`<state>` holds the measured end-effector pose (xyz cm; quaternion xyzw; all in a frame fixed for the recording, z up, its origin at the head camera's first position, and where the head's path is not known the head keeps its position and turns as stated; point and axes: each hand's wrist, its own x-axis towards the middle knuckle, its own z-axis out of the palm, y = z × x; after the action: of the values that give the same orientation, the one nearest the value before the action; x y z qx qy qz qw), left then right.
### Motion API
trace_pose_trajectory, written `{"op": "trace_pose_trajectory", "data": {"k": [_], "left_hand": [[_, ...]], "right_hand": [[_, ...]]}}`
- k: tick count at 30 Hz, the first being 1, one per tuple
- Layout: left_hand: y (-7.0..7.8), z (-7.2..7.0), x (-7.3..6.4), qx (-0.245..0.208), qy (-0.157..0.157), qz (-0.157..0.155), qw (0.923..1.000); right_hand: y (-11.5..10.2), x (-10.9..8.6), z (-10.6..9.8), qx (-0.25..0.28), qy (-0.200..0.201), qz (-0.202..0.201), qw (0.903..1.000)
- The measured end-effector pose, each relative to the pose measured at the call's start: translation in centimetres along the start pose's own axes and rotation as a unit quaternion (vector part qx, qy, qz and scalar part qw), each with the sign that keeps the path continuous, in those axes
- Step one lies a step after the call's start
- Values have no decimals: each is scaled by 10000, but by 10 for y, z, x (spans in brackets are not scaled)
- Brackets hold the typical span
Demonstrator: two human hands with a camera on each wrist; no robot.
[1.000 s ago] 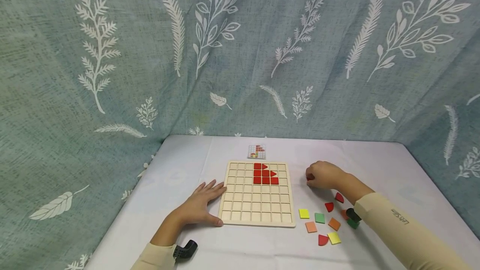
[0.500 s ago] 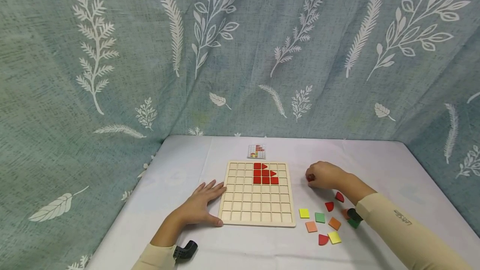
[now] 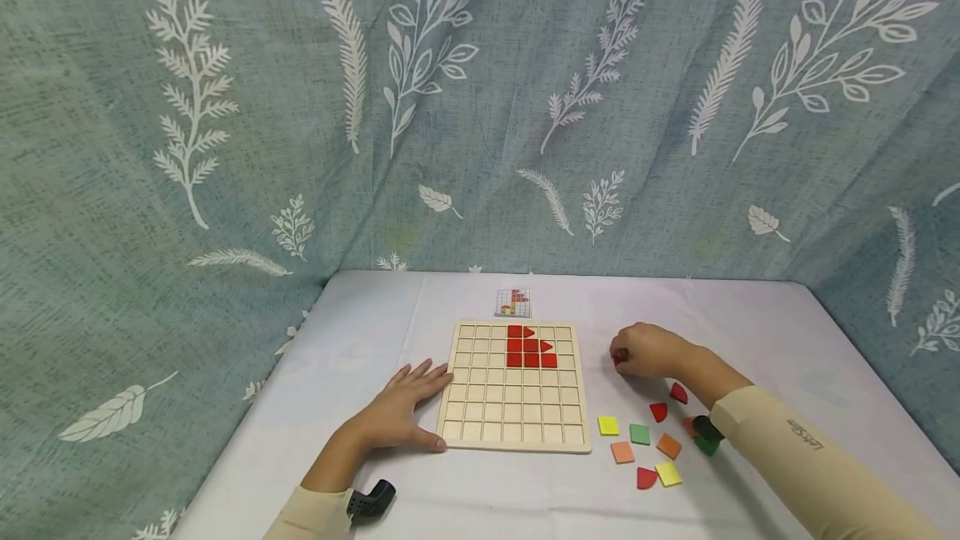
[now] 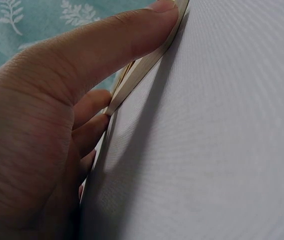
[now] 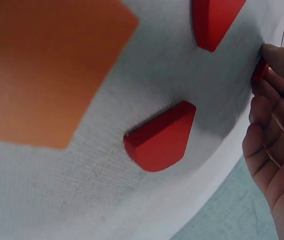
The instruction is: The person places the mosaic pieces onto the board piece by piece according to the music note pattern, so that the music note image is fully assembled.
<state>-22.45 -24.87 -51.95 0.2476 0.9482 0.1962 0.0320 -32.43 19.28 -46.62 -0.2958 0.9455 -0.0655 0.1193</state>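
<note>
In the head view, my left hand (image 3: 397, 411) rests flat at the left side of a wooden grid board (image 3: 480, 438), its fingers spread. The thumb (image 4: 152, 27) touches the board's near corner in the left wrist view, with fingertips farther along the edge. Red squares and two red triangles (image 3: 546, 347) fill several cells in the board's upper part. To the right of the board, my right hand (image 3: 652, 350) pinches a small red piece (image 5: 260, 71) close over the cloth. The fingers cover most of that piece, so its shape is hidden.
Loose pieces lie below my right hand: red quarter circles (image 3: 658, 412), a yellow square (image 3: 608, 426), a green square (image 3: 640, 435), an orange square (image 3: 669, 447) and others, some under the right forearm. Behind the board lies a small pattern card (image 3: 513, 304). A patterned curtain (image 3: 480, 190) hangs at the back.
Both hands stay almost where they were. The right fingers shift only slightly around the red piece.
</note>
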Motion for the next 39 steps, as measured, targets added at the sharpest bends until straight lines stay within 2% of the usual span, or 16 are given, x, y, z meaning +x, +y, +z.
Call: {"op": "trace_pose_trajectory", "data": {"k": [9,14,21,27,34,39], "left_hand": [[-2,1,0,48,-7,-24,10000],[-1,1,0,12,17,-2,10000],[-1,1,0,16,-12,-38,10000],[-2,1,-2,-19,-5,14,10000],[-1,1,-2,5,-38,12,10000],[-1,0,-1,-11,-27,-13,10000]], "right_hand": [[-8,6,-1,-126,116,-186,9997],[-12,10,-3,14,135,-115,9998],[-17,12,-1,-163,254,-73,9995],[-24,15,3,-57,79,121,9999],[-25,13,3,-18,262,15,9997],[-25,14,1,-27,216,47,9998]]}}
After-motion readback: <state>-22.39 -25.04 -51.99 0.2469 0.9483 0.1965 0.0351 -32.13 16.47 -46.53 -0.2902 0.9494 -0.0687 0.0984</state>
